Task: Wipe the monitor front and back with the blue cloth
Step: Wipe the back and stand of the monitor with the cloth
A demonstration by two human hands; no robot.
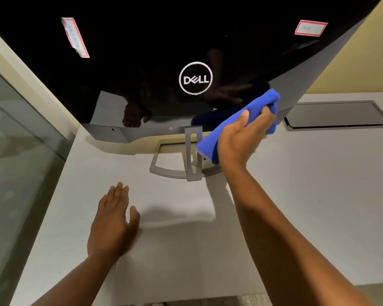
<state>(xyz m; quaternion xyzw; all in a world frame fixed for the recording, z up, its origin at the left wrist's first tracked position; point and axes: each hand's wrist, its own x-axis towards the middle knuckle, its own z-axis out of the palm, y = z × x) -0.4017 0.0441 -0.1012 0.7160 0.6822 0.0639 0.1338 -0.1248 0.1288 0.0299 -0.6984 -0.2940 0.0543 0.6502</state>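
The monitor fills the top of the head view with its glossy black back toward me, a round silver logo at its middle and a pink-edged label near each upper corner. Its grey stand rests on the white desk. My right hand grips the folded blue cloth against the lower right part of the monitor's back, just right of the logo. My left hand rests flat on the desk, fingers straight, in front of the monitor's lower left. Both hands are mirrored in the black surface.
A grey cable hatch is set into the desk at the right, behind the monitor. A glass partition runs along the desk's left side. A yellow wall stands behind. The desk's near edge lies at the bottom right.
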